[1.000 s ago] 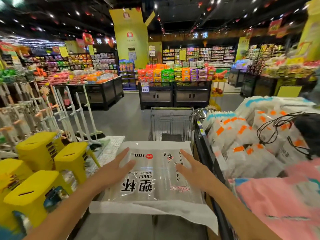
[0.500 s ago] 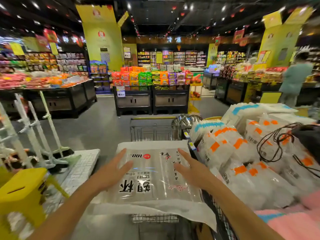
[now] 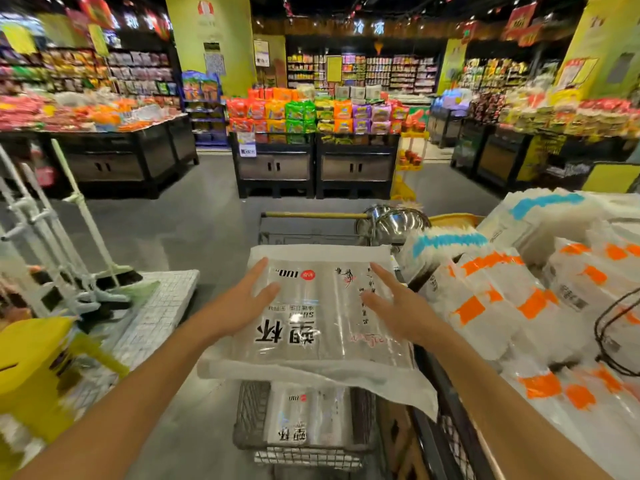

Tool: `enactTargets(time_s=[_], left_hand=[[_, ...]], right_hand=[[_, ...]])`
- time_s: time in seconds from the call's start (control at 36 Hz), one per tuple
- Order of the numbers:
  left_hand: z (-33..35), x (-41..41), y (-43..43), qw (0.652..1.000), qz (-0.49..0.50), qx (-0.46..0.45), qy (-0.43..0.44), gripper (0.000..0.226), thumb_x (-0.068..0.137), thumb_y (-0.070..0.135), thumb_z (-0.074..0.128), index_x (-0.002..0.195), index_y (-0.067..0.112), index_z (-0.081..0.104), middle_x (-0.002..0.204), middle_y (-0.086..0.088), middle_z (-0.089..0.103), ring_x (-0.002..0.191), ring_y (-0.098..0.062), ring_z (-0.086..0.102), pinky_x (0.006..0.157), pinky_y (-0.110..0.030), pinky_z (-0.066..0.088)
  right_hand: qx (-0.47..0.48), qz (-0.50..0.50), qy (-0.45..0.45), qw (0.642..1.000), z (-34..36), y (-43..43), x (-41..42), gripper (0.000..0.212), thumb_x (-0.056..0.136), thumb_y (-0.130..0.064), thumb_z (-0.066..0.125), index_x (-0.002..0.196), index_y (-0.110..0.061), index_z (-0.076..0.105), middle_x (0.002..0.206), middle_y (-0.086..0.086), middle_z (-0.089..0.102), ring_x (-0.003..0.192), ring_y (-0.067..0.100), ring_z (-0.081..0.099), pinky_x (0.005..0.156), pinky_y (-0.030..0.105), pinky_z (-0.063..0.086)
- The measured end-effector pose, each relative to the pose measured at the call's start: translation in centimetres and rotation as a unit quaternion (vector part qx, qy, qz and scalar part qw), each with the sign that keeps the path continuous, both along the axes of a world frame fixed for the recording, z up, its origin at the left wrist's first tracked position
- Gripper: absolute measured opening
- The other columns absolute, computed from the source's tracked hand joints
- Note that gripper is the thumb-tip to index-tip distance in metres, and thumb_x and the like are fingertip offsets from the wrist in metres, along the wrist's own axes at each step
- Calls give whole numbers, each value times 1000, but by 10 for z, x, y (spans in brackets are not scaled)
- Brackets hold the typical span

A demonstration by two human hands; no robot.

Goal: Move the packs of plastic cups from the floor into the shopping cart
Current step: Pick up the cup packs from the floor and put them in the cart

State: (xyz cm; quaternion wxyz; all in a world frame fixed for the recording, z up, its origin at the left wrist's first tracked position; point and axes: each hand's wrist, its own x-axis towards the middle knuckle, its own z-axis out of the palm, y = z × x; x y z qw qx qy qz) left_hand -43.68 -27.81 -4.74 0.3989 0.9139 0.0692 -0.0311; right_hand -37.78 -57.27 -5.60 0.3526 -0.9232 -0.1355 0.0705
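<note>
Head view is showing the left hand [image 3: 242,301] and right hand [image 3: 398,308] pressing straight, open fingers against a clear plastic pack of cups [image 3: 318,327], holding it above the grey wire shopping cart [image 3: 250,414]; another such pack [image 3: 304,419] is lying inside.

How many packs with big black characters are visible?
2. One pack is held between the left hand and right hand above the cart; the second pack lies inside the cart, underneath. Others may be hidden below.
</note>
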Motion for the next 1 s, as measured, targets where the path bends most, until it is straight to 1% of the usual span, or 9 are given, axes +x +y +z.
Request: enactTargets(time_s=[0.11, 0.22, 0.31, 0.39, 0.5, 0.64, 0.75, 0.86, 1.0], left_hand=[[-19, 39, -2, 1000, 13, 1, 5, 66, 97, 59, 36, 152, 48, 3, 161, 15, 12, 146, -19, 24, 115, -35, 21], [-60, 72, 6, 1000, 22, -12, 9, 68, 97, 57, 38, 153, 46, 3, 161, 18, 6, 148, -15, 17, 118, -36, 15], [-101, 95, 14, 998, 39, 2, 42, 67, 95, 60, 39, 150, 53, 1, 162, 9, 12, 148, -23, 20, 118, -43, 17], [-145, 115, 18, 995, 52, -3, 88, 65, 96, 60, 37, 148, 56, -2, 162, 9, 15, 147, -27, 21, 118, -46, 16], [-220, 133, 23, 992, 29, -69, 101, 69, 99, 47, 43, 153, 44, 0, 161, 17, 5, 147, -14, 15, 116, -35, 15], [-316, 147, 34, 984, 41, -106, 137, 69, 100, 43, 45, 153, 45, 1, 158, 22, 4, 146, -6, 11, 116, -29, 15], [-377, 141, 37, 978, 57, -125, 157, 67, 102, 35, 44, 154, 43, 2, 155, 26, 4, 143, 0, 10, 117, -29, 14], [-431, 133, 40, 972, 60, -122, 189, 67, 101, 40, 43, 149, 54, -1, 158, 23, 4, 147, -6, 11, 120, -40, 17], [-475, 131, 33, 960, 81, -104, 247, 63, 98, 56, 35, 142, 65, -8, 163, 3, 5, 148, -25, 16, 116, -59, 19]], right_hand=[[-5, 10, 18, 1000, -18, 4, 48, 67, 106, -53, 48, 165, -49, 15, 132, 14, 67, 89, 17, 68, 80, 32, 40], [7, 32, 37, 999, -59, 11, 91, 71, 105, -51, 53, 165, -48, 15, 99, 12, 75, 66, 16, 66, 66, 29, 51], [-17, 35, 62, 997, -98, 21, 114, 73, 105, -53, 51, 166, -47, 11, 131, 21, 68, 91, 24, 73, 74, 33, 48], [-18, 28, 76, 997, -149, 28, 130, 73, 105, -54, 50, 165, -49, 9, 131, 21, 67, 69, 7, 67, 59, 18, 43], [-7, -1, 143, 990, -224, 38, 143, 73, 105, -52, 53, 163, -54, 9, 133, 20, 63, 59, 9, 66, 51, 20, 49], [3, -31, 202, 979, -306, 58, 147, 69, 107, -44, 52, 158, -61, 8, 152, 18, 43, 124, 26, 58, 111, 42, 46], [18, -45, 241, 969, -360, 75, 140, 68, 109, -41, 49, 147, -73, 2, 148, 9, 41, 96, 15, 56, 100, 39, 52], [35, -96, 335, 936, -402, 84, 132, 62, 111, -40, 46, 161, -56, 12, 165, 6, 24, 146, 27, 39, 114, 41, 35], [66, -140, 379, 912, -450, 92, 127, 60, 112, -38, 42, 161, -55, 12, 176, -10, -4, 164, 18, -5, 131, 47, 4]])
